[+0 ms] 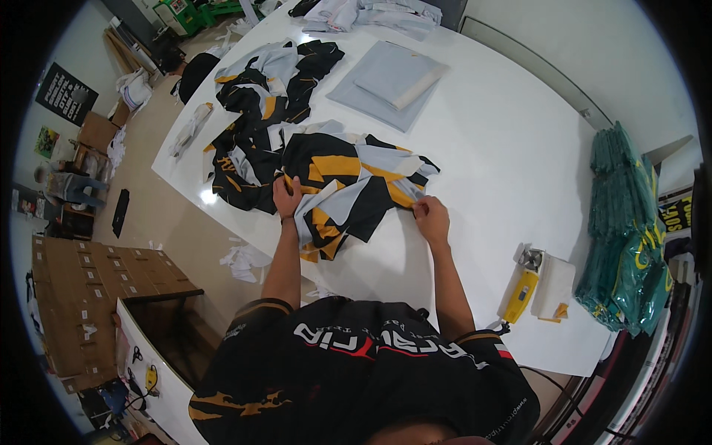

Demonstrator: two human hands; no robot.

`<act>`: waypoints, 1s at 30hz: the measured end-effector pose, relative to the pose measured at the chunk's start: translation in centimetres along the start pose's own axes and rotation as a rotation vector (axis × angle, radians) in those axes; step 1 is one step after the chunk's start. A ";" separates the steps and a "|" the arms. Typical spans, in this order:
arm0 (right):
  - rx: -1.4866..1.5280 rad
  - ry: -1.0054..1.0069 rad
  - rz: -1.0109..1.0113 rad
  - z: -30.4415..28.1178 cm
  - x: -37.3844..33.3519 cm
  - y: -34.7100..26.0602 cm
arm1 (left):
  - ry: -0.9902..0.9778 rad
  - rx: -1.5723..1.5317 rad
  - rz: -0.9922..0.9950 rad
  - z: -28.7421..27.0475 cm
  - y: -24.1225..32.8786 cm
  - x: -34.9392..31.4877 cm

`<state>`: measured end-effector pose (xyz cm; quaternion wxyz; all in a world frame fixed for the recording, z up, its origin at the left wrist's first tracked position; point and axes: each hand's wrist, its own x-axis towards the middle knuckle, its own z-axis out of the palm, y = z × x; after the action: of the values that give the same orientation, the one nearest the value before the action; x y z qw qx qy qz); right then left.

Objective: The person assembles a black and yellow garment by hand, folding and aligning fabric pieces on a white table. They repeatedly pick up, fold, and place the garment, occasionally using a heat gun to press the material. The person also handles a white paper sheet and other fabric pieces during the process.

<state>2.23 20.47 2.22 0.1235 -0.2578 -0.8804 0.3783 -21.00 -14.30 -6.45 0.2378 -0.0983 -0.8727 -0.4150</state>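
Note:
A crumpled piece of black, grey and yellow printed fabric [345, 196] lies on the white table in front of me. My left hand [287, 197] is closed on its left edge, thumb up. At its lower right edge my right hand [432, 220] pinches the cloth between thumb and fingers. Beyond my left hand a heap of similar fabric pieces [248, 137] spreads toward the far left and touches the piece I hold. Folds hide how many layers are in my fingers.
Folded grey sheets [389, 80] lie farther back on the table [512, 170]. At the right are a yellow handheld electric cutter [521, 291] with a cord and stacked green plastic-wrapped packages [623, 230]. Cardboard boxes [96, 297] stand at the left. Other people [70, 185] are beyond the table.

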 end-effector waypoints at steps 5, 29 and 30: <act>0.444 0.223 -0.126 -7.4 -2.7 -4.5 | -0.165 -0.154 -0.187 -1.4 -0.3 1.6; 0.735 0.465 -0.042 -23.0 -11.3 -8.3 | -0.761 0.284 0.815 9.5 12.4 -0.2; 0.714 0.440 0.002 -23.2 -11.8 -9.2 | -0.711 0.301 0.848 9.3 10.5 1.1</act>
<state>18.37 22.61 24.48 0.3900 -0.2742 -0.6464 0.5957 -21.12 -0.50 -3.81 0.0868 -0.5382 -0.8328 -0.0958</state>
